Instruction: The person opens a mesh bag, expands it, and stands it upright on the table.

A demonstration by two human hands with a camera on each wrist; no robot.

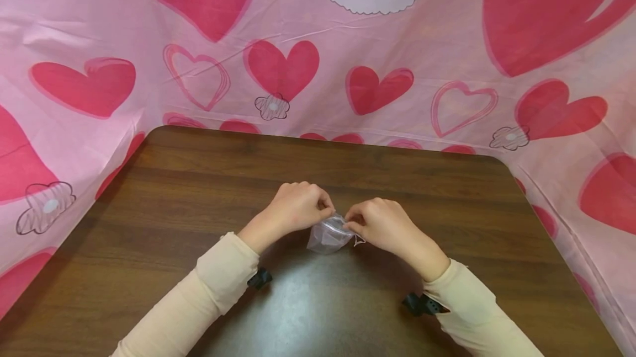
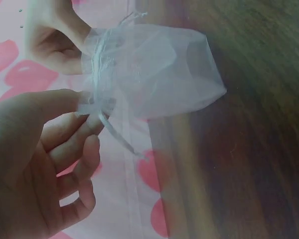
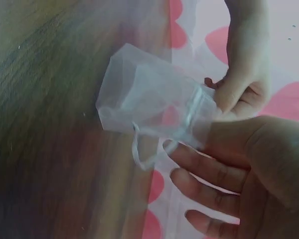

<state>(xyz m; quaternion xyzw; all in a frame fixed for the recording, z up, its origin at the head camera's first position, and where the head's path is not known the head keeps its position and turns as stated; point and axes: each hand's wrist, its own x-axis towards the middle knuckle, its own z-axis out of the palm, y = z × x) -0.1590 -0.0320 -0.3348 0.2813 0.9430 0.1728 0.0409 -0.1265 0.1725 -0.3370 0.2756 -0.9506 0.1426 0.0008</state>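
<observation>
A small sheer white drawstring pouch [image 1: 328, 236] hangs between the two hands over the middle of the table. My left hand [image 1: 300, 206] pinches one side of its gathered mouth between thumb and forefinger. At the opposite side of the mouth, my right hand [image 1: 382, 224] pinches the edge the same way. In the left wrist view the pouch [image 2: 164, 74] is see-through, with a thin white cord [image 2: 117, 134] threaded near its top and trailing past the left fingers. A loop of cord [image 3: 139, 154] dangles by the right fingers in the right wrist view.
Beneath the hands is a dark brown wooden table [image 1: 199, 191] with rounded far corners. A pink cloth with red hearts [image 1: 283, 67] surrounds its back and sides. Black wrist-worn devices sit under the left cuff [image 1: 260, 278] and the right cuff [image 1: 422, 304].
</observation>
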